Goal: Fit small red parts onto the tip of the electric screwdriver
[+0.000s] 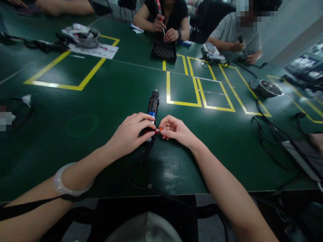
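An electric screwdriver [152, 102] with a black and blue body lies on the green table, its thin bit pointing away from me. My left hand [131, 131] reaches across the tool's rear part, thumb and fingers closed about it. Just right of the screwdriver, my right hand [175, 129] pinches a small orange and red piece [158, 130] between thumb and fingertips. That piece touches or nearly touches my left fingertips; its exact kind is too small to make out. A dark cord runs from the tool's rear towards me.
Yellow tape rectangles [184, 103] mark the table [113, 97]. Across it, a person works over a black tray [164, 50]; another sits to the right. A bowl-like container [87, 37] stands on paper at the back left. A round metal dish [269, 88] and tangled black cables [264, 134] lie right.
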The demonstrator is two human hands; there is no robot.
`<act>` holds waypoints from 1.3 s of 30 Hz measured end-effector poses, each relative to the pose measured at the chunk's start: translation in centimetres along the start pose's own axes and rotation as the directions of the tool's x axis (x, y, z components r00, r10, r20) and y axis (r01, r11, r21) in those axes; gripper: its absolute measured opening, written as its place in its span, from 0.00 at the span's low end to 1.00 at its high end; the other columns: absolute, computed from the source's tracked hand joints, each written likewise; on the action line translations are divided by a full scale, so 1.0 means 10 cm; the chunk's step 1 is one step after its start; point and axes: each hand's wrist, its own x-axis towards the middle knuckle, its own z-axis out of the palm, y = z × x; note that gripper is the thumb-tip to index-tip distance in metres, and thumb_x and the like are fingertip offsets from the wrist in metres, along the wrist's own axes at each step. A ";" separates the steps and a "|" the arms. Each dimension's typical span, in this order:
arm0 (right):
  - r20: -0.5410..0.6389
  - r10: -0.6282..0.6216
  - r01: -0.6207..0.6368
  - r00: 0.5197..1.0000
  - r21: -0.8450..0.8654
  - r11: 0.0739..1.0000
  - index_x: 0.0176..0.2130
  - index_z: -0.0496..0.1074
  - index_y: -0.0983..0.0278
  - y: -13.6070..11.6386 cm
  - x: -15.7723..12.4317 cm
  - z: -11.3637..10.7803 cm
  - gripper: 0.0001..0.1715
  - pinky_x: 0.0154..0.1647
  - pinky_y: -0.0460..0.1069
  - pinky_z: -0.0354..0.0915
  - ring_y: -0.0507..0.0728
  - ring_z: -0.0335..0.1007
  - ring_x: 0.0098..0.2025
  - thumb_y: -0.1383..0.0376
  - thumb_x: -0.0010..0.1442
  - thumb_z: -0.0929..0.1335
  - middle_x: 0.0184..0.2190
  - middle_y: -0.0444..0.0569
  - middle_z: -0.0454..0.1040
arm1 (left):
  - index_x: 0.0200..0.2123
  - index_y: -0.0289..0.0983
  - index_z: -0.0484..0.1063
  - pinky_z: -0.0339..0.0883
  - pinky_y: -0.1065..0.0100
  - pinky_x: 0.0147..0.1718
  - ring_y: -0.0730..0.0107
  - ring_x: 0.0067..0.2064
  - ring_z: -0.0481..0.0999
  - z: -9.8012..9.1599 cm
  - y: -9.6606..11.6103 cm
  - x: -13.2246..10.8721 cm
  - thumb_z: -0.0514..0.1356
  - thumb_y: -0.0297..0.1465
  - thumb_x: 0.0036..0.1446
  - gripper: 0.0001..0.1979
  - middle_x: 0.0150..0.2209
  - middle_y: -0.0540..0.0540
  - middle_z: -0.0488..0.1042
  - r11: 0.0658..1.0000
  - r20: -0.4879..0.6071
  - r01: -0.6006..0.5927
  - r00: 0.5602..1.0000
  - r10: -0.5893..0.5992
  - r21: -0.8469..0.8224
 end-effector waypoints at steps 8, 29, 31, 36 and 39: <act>0.027 -0.015 0.016 1.000 -0.041 0.999 0.40 0.69 0.63 0.03 0.00 0.01 0.18 0.27 0.44 0.62 0.47 0.63 0.27 0.59 0.56 0.77 0.30 0.40 0.70 | 0.43 0.38 0.77 0.63 0.54 0.57 0.55 0.57 0.73 0.02 0.00 0.01 0.56 0.36 0.69 0.11 0.55 0.41 0.75 1.000 -0.017 -0.027 0.999 0.027 0.008; 0.030 -0.048 0.048 0.998 -0.020 0.999 0.41 0.73 0.63 0.04 0.00 -0.02 0.16 0.30 0.44 0.64 0.47 0.66 0.29 0.62 0.55 0.76 0.33 0.43 0.74 | 0.42 0.39 0.76 0.45 0.42 0.69 0.55 0.64 0.68 0.02 -0.06 0.00 0.53 0.39 0.69 0.14 0.59 0.43 0.72 0.995 0.078 0.072 0.995 -0.066 -0.075; 0.035 -0.051 0.052 0.998 -0.020 0.998 0.41 0.73 0.64 0.04 0.00 -0.01 0.15 0.30 0.44 0.63 0.47 0.65 0.29 0.62 0.55 0.76 0.32 0.42 0.74 | 0.42 0.39 0.76 0.45 0.42 0.70 0.55 0.64 0.68 0.02 -0.06 0.00 0.54 0.40 0.69 0.14 0.59 0.43 0.72 0.994 0.079 0.075 0.995 -0.069 -0.080; 0.041 -0.051 0.053 0.998 -0.036 0.998 0.41 0.72 0.64 0.04 0.00 0.01 0.14 0.29 0.44 0.61 0.48 0.65 0.27 0.63 0.55 0.76 0.28 0.40 0.72 | 0.40 0.39 0.75 0.45 0.42 0.70 0.55 0.65 0.68 0.01 -0.04 0.00 0.55 0.39 0.68 0.12 0.59 0.43 0.72 0.992 0.078 0.072 0.995 -0.064 -0.103; 0.034 -0.045 0.047 0.998 -0.066 0.997 0.39 0.72 0.64 0.03 0.00 0.02 0.13 0.28 0.44 0.61 0.48 0.65 0.27 0.63 0.56 0.75 0.28 0.40 0.72 | 0.38 0.38 0.73 0.45 0.42 0.70 0.56 0.65 0.68 0.02 -0.03 -0.01 0.56 0.39 0.67 0.12 0.59 0.43 0.73 0.991 0.088 0.066 0.995 -0.056 -0.116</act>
